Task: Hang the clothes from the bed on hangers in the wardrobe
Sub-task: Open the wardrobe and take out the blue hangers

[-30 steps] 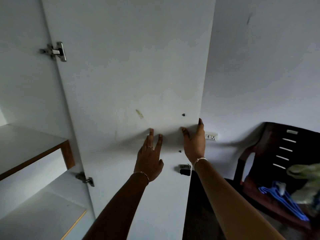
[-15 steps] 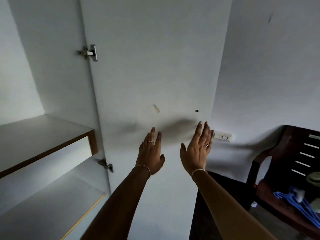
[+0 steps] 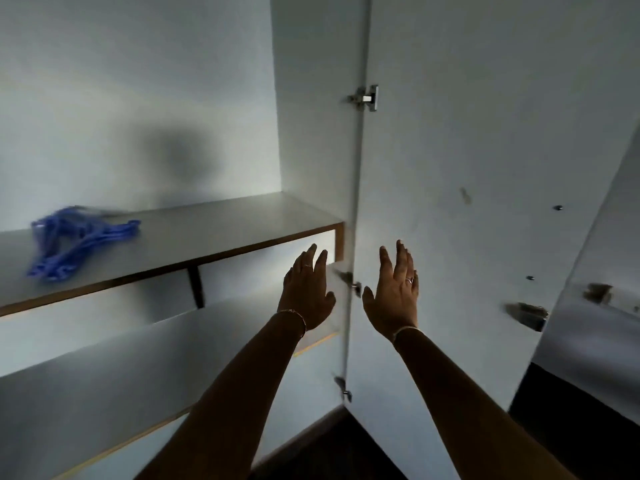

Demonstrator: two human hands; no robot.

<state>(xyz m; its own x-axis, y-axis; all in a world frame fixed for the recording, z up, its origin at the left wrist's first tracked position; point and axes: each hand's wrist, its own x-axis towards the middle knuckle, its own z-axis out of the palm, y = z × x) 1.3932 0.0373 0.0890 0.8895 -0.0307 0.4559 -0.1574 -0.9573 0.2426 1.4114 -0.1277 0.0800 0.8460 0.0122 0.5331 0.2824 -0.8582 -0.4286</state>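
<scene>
Wardrobe (image 3: 138, 98): door (image 3: 485, 150) open, 2 shelves seen.
Hangers (image 3: 79, 244): blue bundle on upper shelf (image 3: 225, 223), far left, well apart from both hands.
Left hand (image 3: 306, 289), right hand (image 3: 394, 292): raised, fingers straight, empty.
Clothes, bed: not in view.
Risks: unheld door could swing onto arms; bundled hangers likely snag and fall if 1 is pulled; no rail visible.

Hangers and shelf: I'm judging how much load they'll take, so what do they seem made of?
Hangers: likely moulded plastic, uniform blue and faintly glossy, though blurred. Shelf: probably laminated board, with a smooth matte grey top and a brown wood-look edge.
</scene>
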